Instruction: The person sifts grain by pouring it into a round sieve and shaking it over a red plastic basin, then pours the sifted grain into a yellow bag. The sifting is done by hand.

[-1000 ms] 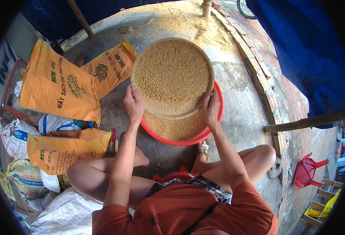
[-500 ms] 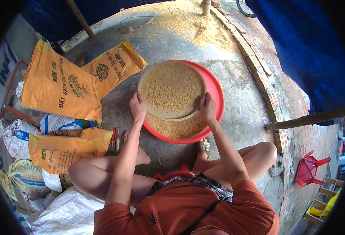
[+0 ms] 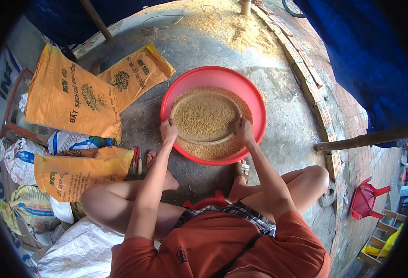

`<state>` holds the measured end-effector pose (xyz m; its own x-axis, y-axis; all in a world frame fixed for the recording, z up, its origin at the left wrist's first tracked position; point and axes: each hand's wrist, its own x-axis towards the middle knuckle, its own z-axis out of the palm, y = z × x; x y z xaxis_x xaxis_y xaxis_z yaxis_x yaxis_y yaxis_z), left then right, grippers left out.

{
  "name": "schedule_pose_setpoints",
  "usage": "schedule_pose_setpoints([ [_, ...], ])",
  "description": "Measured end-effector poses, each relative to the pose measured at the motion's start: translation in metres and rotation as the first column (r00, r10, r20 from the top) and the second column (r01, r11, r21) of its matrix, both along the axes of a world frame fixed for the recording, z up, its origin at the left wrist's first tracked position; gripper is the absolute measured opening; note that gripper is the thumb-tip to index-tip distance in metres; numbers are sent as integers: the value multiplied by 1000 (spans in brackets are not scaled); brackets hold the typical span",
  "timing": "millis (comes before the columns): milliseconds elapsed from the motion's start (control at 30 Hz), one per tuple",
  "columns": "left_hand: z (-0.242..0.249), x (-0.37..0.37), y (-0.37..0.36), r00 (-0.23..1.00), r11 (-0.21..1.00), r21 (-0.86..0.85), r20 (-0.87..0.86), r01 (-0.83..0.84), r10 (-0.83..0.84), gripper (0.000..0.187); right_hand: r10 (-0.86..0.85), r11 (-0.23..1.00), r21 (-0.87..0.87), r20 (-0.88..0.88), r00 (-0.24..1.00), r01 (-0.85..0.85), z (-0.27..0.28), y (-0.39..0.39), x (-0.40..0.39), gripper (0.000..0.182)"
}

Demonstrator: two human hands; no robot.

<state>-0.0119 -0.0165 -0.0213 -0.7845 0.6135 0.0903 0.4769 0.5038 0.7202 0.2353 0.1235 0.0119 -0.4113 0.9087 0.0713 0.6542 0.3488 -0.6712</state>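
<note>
A round woven sieve (image 3: 205, 141) with a layer of grain (image 3: 205, 113) on it is held over a wide red basin (image 3: 213, 74). My left hand (image 3: 169, 131) grips the sieve's rim on the left, fingers closed round it. On the right side of the same rim, my right hand (image 3: 244, 130) is closed too. More loose grain (image 3: 204, 151) lies in the basin, showing around the sieve. Whether the sieve touches the grain beneath cannot be made out.
Orange sacks (image 3: 69, 99) and white bags (image 3: 23, 160) lie at the left. Grain (image 3: 241, 32) is spread on the floor ahead. A brick edging (image 3: 305, 83), a pole (image 3: 361, 140) and a red stool (image 3: 367, 200) are on the right.
The sieve and both hands have moved lower, toward the basin's middle. The sieve looks smaller and less tilted, and more of the basin's far side shows.
</note>
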Motion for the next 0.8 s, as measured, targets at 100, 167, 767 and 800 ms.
schedule_pose_setpoints([
  [100,53,-2,11,997,988,149,-70,-29,40,27,-29,999,-27,-68,997,27,32,9,-8,21],
  [167,111,5,13,998,933,354,37,-58,48,28,-27,999,17,-230,973,31,76,3,-13,20],
  [767,40,-10,9,999,996,78,7,-34,34,30,18,997,-70,-120,993,-27,35,7,-3,24],
  [800,54,-11,11,999,989,147,-37,-22,27,28,23,1000,-17,-172,985,-26,47,8,-5,23],
])
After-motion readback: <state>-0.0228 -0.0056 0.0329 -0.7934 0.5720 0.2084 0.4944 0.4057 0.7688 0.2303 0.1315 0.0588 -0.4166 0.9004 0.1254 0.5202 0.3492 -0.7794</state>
